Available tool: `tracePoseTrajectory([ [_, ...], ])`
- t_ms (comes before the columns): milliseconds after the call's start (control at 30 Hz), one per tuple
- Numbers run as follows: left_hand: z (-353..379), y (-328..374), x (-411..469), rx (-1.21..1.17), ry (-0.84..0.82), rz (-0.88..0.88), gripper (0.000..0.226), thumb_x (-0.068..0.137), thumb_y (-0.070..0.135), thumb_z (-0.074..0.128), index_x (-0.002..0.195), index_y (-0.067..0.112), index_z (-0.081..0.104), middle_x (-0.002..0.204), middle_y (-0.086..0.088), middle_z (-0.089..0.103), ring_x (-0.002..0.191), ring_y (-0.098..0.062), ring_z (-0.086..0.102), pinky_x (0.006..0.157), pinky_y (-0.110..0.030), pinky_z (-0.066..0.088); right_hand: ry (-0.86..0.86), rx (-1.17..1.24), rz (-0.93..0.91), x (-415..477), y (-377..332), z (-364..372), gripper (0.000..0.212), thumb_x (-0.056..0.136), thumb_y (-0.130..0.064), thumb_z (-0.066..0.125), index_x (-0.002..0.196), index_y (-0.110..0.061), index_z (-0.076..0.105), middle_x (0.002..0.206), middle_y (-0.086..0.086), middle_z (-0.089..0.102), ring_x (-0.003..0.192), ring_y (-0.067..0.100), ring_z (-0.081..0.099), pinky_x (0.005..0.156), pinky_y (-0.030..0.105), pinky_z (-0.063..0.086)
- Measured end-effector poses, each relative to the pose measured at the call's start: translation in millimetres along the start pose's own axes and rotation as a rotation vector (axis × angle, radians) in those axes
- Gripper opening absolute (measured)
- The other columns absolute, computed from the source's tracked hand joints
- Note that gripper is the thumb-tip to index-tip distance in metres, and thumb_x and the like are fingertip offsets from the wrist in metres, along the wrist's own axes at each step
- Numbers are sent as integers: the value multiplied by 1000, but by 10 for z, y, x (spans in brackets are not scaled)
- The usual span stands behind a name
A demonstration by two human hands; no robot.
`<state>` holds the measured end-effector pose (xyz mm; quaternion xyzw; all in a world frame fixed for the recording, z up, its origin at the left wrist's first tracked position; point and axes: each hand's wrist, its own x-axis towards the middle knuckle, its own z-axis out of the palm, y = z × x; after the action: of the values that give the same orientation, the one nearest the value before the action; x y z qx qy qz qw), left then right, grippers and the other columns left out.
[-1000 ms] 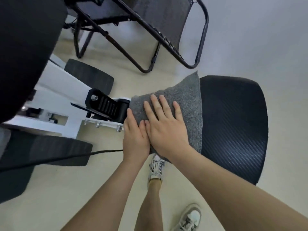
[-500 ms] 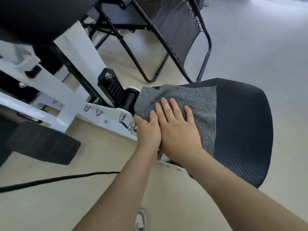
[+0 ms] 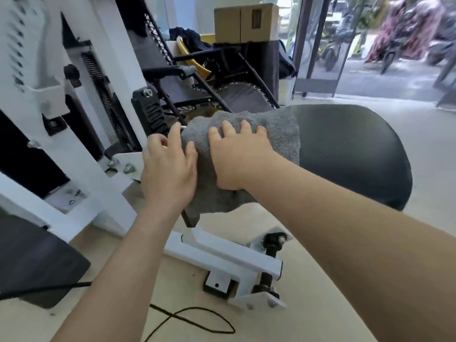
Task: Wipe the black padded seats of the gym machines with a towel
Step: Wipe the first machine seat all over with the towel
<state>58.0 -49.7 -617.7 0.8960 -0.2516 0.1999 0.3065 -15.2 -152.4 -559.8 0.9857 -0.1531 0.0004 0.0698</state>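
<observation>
Hands were both open: right hand (image 3: 238,159) flat on the grey towel (image 3: 281,137), left hand (image 3: 167,174) touching its edge. Towel covered the black padded seat's (image 3: 357,154) left end; I judged the bare length ran rightward, nearest my right.

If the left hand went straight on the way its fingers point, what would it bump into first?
Probably the black ribbed block on the white machine, just past the left hand fingers. Depth is hard to judge, so it might pass beside it.

A gym — white machine frame (image 3: 81,134), black padded seat (image 3: 350,154).
</observation>
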Motion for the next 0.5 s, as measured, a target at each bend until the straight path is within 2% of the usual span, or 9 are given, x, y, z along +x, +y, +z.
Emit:
tracePoseTrajectory([
  [33,10,12,-80,1,65,147,47,96,33,40,140,18,40,126,-14,45,114,-32,44,89,-43,40,26,-30,3,-121,5,-5,81,90,-32,50,151,-11,1,159,17,4,143,46,7,113,61,12],
  [100,131,24,-219,-28,26,396,56,89,29,48,142,12,40,138,-13,44,127,-30,40,105,-44,36,78,-88,-3,-387,23,-7,76,94,-32,46,150,-6,3,158,21,8,141,47,13,113,57,18],
  [167,222,57,-357,-61,-68,503,72,84,39,48,146,5,32,151,-12,33,143,-28,25,118,-45,20,157,-139,-16,-633,34,17,70,96,-30,44,148,-1,8,155,26,15,139,46,22,111,53,26],
  [233,243,159,-417,-89,-84,529,77,82,43,48,146,5,29,153,-9,30,146,-24,19,119,-47,15,282,-139,-20,-800,68,102,54,97,-19,37,144,4,21,147,30,32,133,44,36,107,50,34],
  [300,224,292,-430,-114,-35,569,66,83,37,49,141,8,36,147,-8,40,142,-23,28,116,-52,19,415,-137,-18,-900,140,227,41,94,-9,34,131,8,43,130,28,53,118,39,53,99,46,42],
  [367,234,399,-397,-111,33,648,53,85,29,50,134,11,41,138,-7,51,135,-22,41,115,-52,22,586,-113,-19,-976,248,369,34,91,-9,39,116,4,59,116,22,65,107,34,62,92,42,46],
  [433,256,484,-385,-124,95,753,47,86,21,54,130,13,42,133,-7,56,129,-21,48,114,-49,27,741,-109,-22,-1063,359,484,32,91,-18,45,111,-1,63,112,16,68,106,30,64,91,40,46],
  [500,243,559,-428,-185,108,847,40,92,25,49,128,9,45,130,-11,58,123,-25,53,109,-50,35,822,-112,-29,-1209,455,541,39,93,-30,45,114,-3,64,117,14,67,110,28,62,94,39,44],
])
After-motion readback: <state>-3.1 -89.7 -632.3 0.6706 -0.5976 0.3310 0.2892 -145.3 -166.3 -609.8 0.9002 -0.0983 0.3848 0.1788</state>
